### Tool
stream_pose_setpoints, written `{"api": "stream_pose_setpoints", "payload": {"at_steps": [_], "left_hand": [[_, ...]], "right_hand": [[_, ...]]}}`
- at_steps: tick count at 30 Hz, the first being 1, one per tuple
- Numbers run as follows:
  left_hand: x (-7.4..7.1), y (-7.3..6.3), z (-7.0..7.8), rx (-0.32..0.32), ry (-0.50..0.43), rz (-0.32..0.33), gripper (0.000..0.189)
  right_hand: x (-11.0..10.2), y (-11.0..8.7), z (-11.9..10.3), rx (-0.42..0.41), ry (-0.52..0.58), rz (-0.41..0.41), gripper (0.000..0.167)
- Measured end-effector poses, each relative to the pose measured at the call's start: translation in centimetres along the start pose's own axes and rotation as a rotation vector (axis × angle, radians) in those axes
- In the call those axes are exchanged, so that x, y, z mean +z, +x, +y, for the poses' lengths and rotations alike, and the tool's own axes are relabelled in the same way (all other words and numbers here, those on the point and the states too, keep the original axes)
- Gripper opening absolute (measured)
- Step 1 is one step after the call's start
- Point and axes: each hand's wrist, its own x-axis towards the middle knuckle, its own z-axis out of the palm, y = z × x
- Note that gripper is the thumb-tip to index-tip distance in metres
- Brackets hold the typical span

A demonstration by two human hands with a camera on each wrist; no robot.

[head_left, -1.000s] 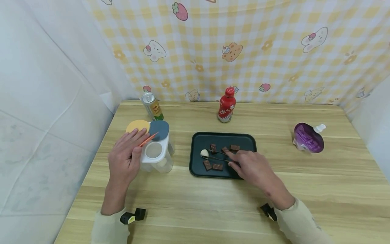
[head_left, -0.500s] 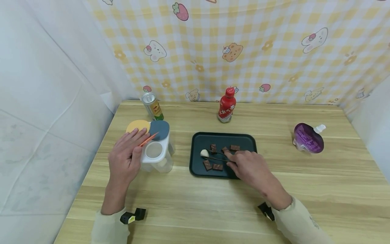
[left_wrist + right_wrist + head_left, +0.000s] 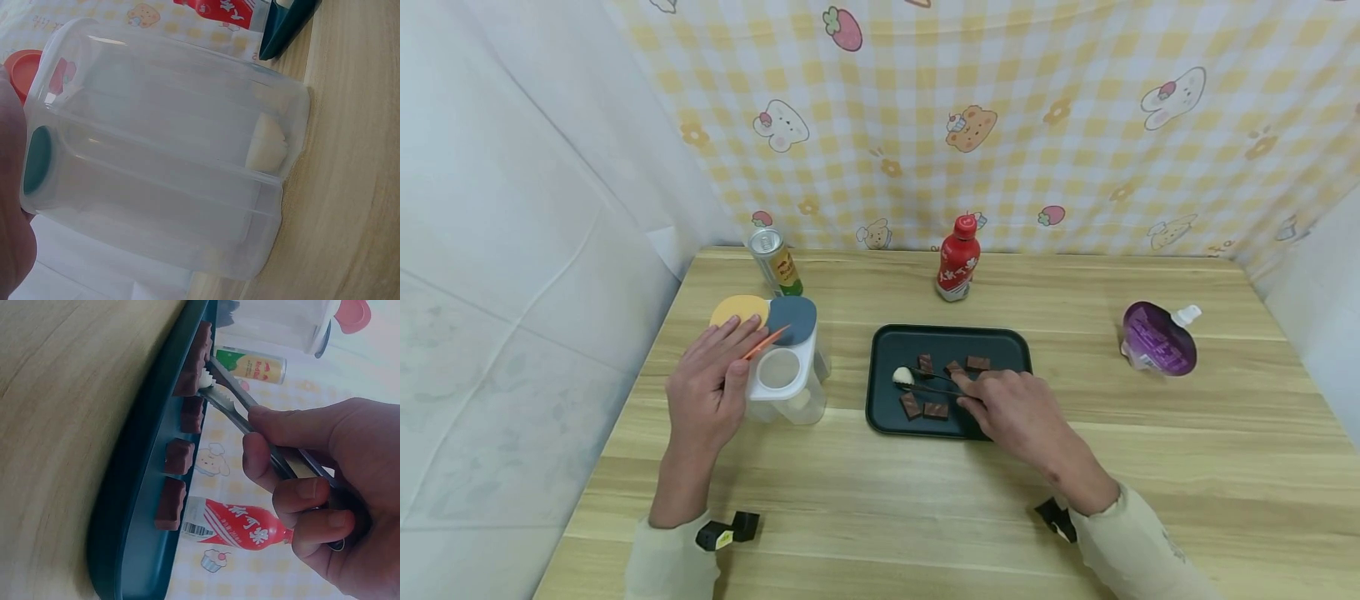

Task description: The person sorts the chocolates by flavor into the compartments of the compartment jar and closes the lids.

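My left hand rests with its fingers extended over the top of a clear container with several coloured lids. Beside the index finger, an orange lid stands raised next to a round opening. A pale chunk lies low inside the container in the left wrist view. My right hand grips metal tongs, fingers curled round the arms. Their toothed tips are at a small white piece on the dark tray. Several brown chocolate-like pieces lie around it.
A drink can stands behind the container. The red bottle is upright beyond the tray. On the right, a purple spouted pouch sits on the wooden table, which ends at a checked curtain.
My right hand has shifted slightly left along the tongs since the first frame and then stayed nearly still. The left hand and container have not moved.
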Motion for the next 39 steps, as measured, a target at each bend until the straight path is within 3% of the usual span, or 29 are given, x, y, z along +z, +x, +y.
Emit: {"api": "stream_pose_setpoints", "payload": {"at_steps": [11, 20, 28, 39], "left_hand": [[0.1, 0.0, 0.0, 0.002, -0.001, 0.008, 0.064], [0.1, 0.0, 0.0, -0.005, -0.001, 0.000, 0.064], [0.0, 0.1, -0.1, 0.002, 0.005, 0.003, 0.065], [0.0, 0.1, 0.0, -0.001, 0.012, 0.000, 0.065]], "right_hand": [[-0.7, -0.2, 0.0, 0.025, 0.105, 0.022, 0.037], [-2.2, 0.1, -1.0, -0.094, 0.220, 0.190, 0.035], [-3.1, 1.6, -3.7, -0.211, 0.311, 0.321, 0.042], [-2.7, 3.6, -7.3, -0.243, 0.367, 0.281, 0.042]]}}
